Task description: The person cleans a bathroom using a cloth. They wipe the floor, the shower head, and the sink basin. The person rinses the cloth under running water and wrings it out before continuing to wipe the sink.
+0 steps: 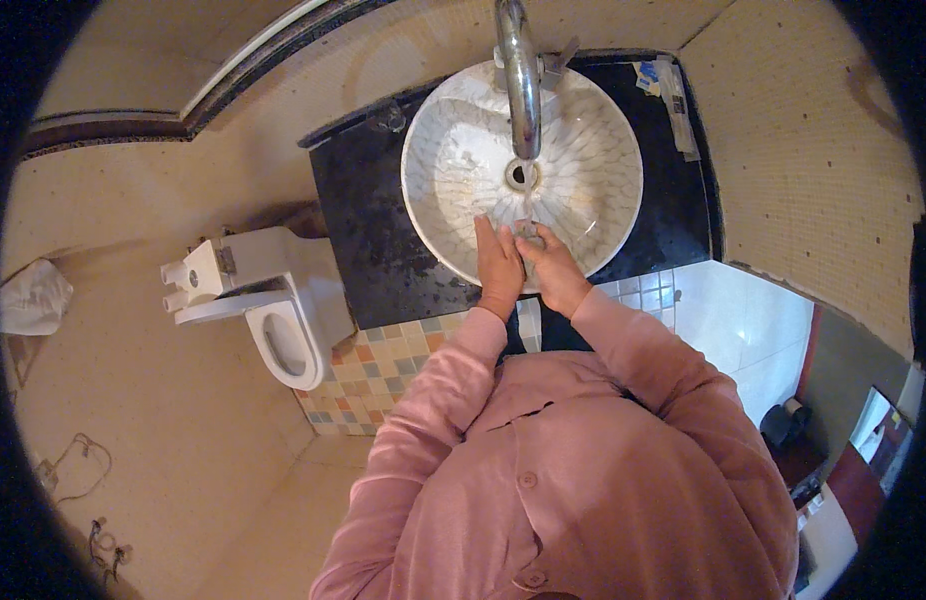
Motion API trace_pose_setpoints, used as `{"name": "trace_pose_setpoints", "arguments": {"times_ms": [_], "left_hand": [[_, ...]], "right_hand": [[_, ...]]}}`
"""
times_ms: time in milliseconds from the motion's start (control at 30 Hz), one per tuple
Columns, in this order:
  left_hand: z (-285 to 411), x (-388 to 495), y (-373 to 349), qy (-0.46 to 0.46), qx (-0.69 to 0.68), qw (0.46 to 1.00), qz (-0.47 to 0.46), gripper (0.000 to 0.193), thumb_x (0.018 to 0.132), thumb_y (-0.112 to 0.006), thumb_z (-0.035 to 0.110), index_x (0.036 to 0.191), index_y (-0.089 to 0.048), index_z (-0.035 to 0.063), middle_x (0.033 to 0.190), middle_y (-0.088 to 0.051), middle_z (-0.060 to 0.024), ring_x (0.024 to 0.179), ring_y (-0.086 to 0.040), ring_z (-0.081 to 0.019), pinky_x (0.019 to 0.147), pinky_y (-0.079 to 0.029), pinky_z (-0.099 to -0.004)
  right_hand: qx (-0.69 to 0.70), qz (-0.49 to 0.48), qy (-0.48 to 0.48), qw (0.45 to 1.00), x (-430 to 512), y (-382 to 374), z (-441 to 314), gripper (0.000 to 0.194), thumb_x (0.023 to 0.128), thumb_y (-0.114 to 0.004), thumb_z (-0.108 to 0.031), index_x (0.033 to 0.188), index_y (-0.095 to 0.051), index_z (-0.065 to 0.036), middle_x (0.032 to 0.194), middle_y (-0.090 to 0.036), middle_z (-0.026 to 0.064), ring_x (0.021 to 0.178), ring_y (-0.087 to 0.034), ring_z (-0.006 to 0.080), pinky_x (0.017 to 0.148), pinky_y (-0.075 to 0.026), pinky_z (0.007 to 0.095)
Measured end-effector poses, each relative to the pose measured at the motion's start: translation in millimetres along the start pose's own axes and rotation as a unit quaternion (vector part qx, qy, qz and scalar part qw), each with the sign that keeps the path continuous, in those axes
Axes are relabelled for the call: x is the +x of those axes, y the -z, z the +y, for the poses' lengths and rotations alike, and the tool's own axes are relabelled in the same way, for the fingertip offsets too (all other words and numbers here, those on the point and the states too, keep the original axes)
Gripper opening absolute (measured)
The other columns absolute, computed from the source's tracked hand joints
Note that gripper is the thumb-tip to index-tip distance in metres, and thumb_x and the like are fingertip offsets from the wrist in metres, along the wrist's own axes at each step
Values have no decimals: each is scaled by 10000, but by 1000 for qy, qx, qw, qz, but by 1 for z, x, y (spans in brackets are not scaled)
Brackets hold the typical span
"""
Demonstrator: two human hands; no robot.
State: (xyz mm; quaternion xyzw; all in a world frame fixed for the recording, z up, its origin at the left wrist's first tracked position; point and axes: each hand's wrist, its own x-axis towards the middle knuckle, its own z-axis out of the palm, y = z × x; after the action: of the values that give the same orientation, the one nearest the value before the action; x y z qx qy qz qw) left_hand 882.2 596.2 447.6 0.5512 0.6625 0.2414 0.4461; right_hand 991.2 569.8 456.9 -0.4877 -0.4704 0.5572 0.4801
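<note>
Water (pixel 527 196) runs from a chrome faucet (pixel 524 90) into a round, marble-patterned vessel sink (pixel 448 142). Over the sink's near side, my left hand (pixel 500 266) is extended with its fingers pointing toward the faucet. Beside it, my right hand (pixel 554 266) is curved, and the two hands touch or nearly touch. The stream falls on the right fingers, with a clear, shiny patch of water there. I see no solid object in either hand. The drain (pixel 519 175) shows in the middle of the basin.
The sink stands on a wet black countertop (pixel 377 247). Small packets (pixel 647 78) and a clear wrapper (pixel 679 112) lie at its back right corner. A white toilet (pixel 283 330) with its lid raised is to the left. A mirror (pixel 170 60) hangs on the wall at upper left.
</note>
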Motion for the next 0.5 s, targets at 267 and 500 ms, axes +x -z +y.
{"name": "trace_pose_setpoints", "arguments": {"times_ms": [267,500], "left_hand": [[-13,-7,11,-41,43,998,28,428,972,-405,248,1212,-474,-100,1219,-504,-316,1150,-479,-436,994,-373,-437],[-13,4,23,-28,25,999,34,328,941,-435,195,1091,-549,-74,1194,-532,-286,1131,-489,-434,984,-379,-443]], "right_hand": [[504,195,-428,725,24,18,-34,251,863,-647,-147,1088,-539,-121,1044,-573,57,881,-552,222,585,-431,271],[396,99,-347,844,41,19,-17,205,868,-636,-135,1046,-540,-97,931,-553,54,775,-548,190,511,-378,236]]}}
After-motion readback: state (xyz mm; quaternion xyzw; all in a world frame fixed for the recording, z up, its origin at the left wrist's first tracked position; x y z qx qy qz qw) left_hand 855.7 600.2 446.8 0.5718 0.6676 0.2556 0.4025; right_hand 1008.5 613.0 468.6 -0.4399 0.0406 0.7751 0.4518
